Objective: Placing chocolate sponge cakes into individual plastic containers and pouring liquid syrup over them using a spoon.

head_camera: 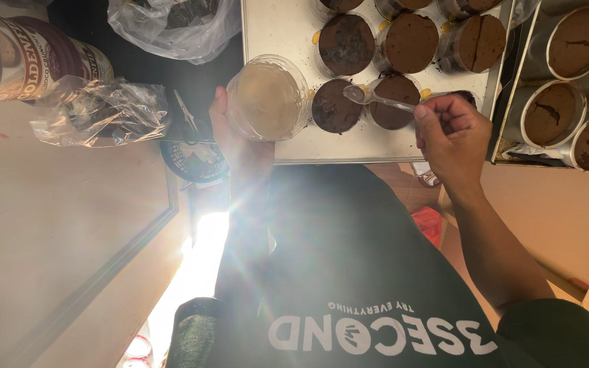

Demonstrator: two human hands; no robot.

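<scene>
My left hand (234,133) wraps clear cup (268,99) at tray (288,41) edge; my right hand (452,136) pinches plastic spoon (376,98), bowl over brown-filled cups (366,108) just beside clear cup

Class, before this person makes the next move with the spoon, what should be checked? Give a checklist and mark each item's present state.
1. Left hand grips the clear cup: ok.
2. Right hand holds the plastic spoon by its handle: ok.
3. Spoon bowl is loaded: cannot tell.
4. Spoon sits above the brown-filled cups, not off the tray: ok.
5. Tray free of spilled crumbs: not ok, dark crumbs lie scattered.
</scene>
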